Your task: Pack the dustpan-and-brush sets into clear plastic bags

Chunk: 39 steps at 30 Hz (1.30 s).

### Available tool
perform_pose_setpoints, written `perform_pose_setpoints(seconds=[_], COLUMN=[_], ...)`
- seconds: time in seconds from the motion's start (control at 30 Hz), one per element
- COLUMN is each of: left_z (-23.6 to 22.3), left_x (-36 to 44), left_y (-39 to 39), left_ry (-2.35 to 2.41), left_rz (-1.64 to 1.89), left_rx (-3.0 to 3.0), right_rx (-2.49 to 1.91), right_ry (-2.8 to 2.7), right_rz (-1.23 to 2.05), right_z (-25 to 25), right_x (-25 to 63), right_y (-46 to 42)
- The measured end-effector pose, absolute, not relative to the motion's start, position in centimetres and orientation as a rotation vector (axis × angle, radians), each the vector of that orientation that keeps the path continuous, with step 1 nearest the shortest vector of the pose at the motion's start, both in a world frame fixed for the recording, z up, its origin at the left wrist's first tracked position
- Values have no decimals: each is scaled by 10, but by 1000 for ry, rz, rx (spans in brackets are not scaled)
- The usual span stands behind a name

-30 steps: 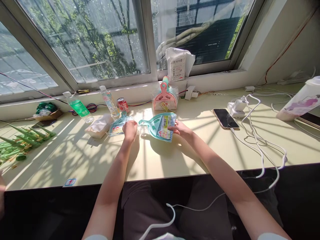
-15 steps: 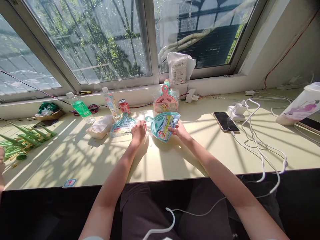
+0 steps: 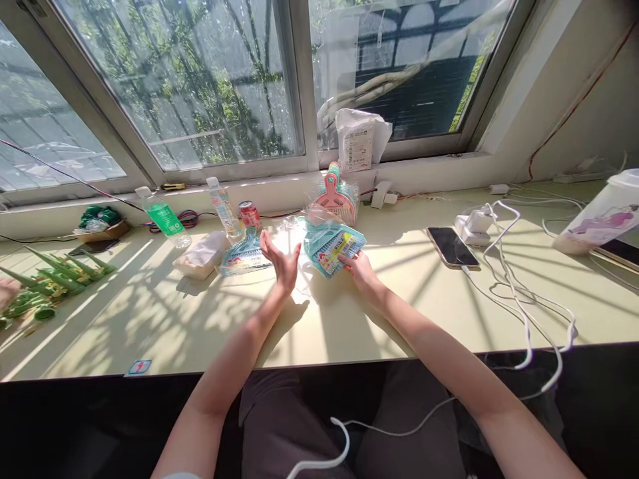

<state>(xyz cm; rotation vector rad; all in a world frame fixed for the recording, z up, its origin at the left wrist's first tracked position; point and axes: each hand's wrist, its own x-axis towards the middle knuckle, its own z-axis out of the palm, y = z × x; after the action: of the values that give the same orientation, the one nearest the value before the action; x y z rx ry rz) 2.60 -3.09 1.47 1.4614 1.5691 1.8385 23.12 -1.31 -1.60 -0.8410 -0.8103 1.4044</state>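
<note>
My right hand [image 3: 360,268] grips a teal mini dustpan and brush set [image 3: 319,247] by its wide bristle end, thumb over the printed label. Clear plastic shows around its handle end, which points up and away from me. My left hand [image 3: 280,261] is open and holds nothing, thumb apart from the upright fingers, a little left of the set. Behind those fingers a second teal dustpan set [image 3: 244,258] in clear wrap lies on the table. At the back stand pink dustpan and brush sets [image 3: 333,199], stacked in clear plastic.
A green-labelled bottle [image 3: 164,218], another bottle [image 3: 223,207], a red can [image 3: 249,215] and a wrapped box [image 3: 201,256] stand at left. Farther left are spiky green plants [image 3: 60,276] and another person's hand [image 3: 7,291]. A phone [image 3: 452,247], white cables and a tumbler [image 3: 596,211] occupy the right.
My left hand has come away from the set's handle end, its fingers going from closed to spread. The held set has turned slightly, its handle swinging away from me. My right hand keeps its grip.
</note>
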Motion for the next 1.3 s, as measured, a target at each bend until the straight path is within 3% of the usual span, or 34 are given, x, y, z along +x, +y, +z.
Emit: perform_pose_setpoints(seconds=[0.2,0.5,0.83,1.3], left_z=[14,-5,9,-4], left_x=[22,43,42,60], left_y=[-17,-36,-36,-39], left_ry=[898,786,779,882], left_rz=[1380,854,1254,1321], left_rx=[879,1056,999,1172], right_rx=[-752,-845,-791,-806], right_ry=[-828,-765,-817,-793], right_rz=[1400,1236,1317,1234], right_z=[-13,-24,-21,-25], right_x=[230,236,225,219], right_y=[-15,-11,-16,-22])
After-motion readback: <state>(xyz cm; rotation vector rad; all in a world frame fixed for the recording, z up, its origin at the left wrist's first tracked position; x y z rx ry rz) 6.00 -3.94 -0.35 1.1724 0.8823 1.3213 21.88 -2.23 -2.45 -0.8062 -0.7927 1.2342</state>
